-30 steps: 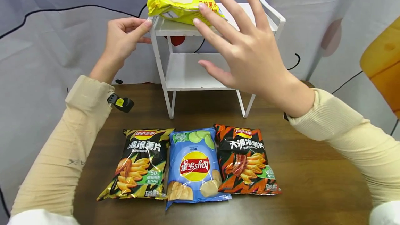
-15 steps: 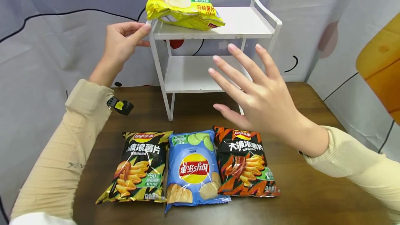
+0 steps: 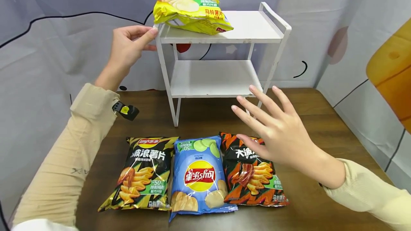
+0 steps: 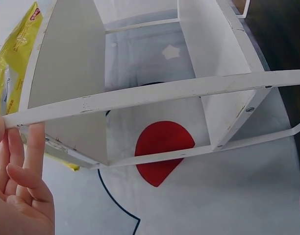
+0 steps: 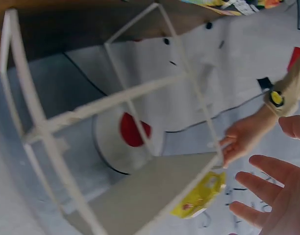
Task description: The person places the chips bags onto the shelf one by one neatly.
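Note:
My left hand pinches the upper left front corner of a white two-tier shelf. In the left wrist view, thumb and fingers hold the end of its white post. A yellow bag of potato chips leans on the left side of the top tier, close to that hand. My right hand is held in the air with fingers spread, holding nothing. It overlaps the upper part of a black and orange chip bag. The right wrist view is blurred, with my right hand's fingers at its right edge.
A blue chip bag and a black and yellow chip bag lie left of the orange one, in a row on the brown wooden table. A patterned grey cloth hangs behind the shelf.
My right hand has moved down and to the right, away from the yellow chip bag, its fingers still spread. The left hand keeps its hold on the shelf corner. The bags stay put.

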Available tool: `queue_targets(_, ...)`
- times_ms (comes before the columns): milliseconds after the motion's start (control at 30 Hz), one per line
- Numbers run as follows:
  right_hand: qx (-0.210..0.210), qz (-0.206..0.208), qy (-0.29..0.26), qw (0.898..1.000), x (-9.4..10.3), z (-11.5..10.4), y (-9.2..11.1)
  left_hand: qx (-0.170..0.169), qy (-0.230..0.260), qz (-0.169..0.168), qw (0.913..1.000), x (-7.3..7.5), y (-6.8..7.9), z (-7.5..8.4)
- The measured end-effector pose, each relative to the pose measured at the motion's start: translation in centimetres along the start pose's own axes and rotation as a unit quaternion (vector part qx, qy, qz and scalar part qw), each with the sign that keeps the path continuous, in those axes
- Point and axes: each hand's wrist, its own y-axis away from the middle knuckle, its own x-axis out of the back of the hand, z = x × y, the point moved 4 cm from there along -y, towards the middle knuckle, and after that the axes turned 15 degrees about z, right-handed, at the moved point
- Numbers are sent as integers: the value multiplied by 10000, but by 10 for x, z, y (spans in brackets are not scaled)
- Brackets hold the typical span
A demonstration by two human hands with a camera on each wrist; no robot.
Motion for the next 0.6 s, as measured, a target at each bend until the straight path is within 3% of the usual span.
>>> queue_targets(200, -306, -139, -96, 9994, 3, 6, 25, -8, -198, 18, 9998, 1, 0, 0)
queue_targets(600, -672, -381, -306, 9965, 15, -9, 59, -9, 137, 38, 9999, 0, -1, -3)
